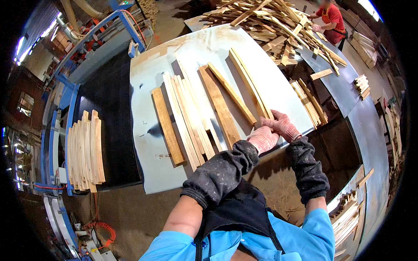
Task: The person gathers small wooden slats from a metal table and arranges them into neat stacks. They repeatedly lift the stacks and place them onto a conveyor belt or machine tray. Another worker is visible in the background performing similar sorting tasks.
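My right hand (285, 125), in a pale pink work glove, is closed around the near end of a pair of long wooden strips (249, 82) lying on the pale tabletop (196, 48). My left hand (263, 138), gloved alike, sits right beside it at the table's front edge. Its fingers look curled in, and what they hold, if anything, is hidden. Left of the hands lie a narrow strip (233, 93), a wider brown board (219, 104), a group of pale strips (190, 113) and a single brown strip (167, 126).
On a dark conveyor bed (115, 126) at left rests a row of pale strips (85, 150), beside a blue machine frame (72, 95). A big heap of wood (278, 26) covers the far right, where a person in red (332, 21) stands. More strips (310, 102) stand off the table's right edge.
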Demonstrator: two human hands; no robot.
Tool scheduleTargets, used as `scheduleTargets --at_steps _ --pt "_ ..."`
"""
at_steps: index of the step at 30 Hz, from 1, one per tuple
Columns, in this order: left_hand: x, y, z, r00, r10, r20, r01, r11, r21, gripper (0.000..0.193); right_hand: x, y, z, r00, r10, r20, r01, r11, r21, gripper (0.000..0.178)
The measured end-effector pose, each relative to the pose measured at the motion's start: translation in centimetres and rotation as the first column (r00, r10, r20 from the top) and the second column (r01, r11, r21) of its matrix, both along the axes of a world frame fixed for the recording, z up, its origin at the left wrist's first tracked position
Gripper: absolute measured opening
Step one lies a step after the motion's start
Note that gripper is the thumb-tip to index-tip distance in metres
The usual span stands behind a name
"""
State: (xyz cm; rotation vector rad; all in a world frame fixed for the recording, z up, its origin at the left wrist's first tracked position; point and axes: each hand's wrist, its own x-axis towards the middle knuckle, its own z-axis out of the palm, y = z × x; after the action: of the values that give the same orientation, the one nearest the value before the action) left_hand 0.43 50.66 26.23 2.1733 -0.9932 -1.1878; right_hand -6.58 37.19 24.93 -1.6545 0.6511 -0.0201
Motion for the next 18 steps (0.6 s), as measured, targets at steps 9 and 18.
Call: scheduleTargets --at_steps 9,18 --pt "2.6 7.0 3.7 0.904 -0.047 -0.426 -0.101 0.943 -0.317 0.065 3.4 -0.9 0.4 0.844 0.026 -0.536 -0.434 0.62 -0.653 0.079" --pt "10.6 28.0 -2.6 0.394 0.739 0.546 -0.742 0.606 -0.286 0.082 4.3 3.1 0.9 0.975 0.221 -0.025 -0.131 0.478 -0.869 0.086"
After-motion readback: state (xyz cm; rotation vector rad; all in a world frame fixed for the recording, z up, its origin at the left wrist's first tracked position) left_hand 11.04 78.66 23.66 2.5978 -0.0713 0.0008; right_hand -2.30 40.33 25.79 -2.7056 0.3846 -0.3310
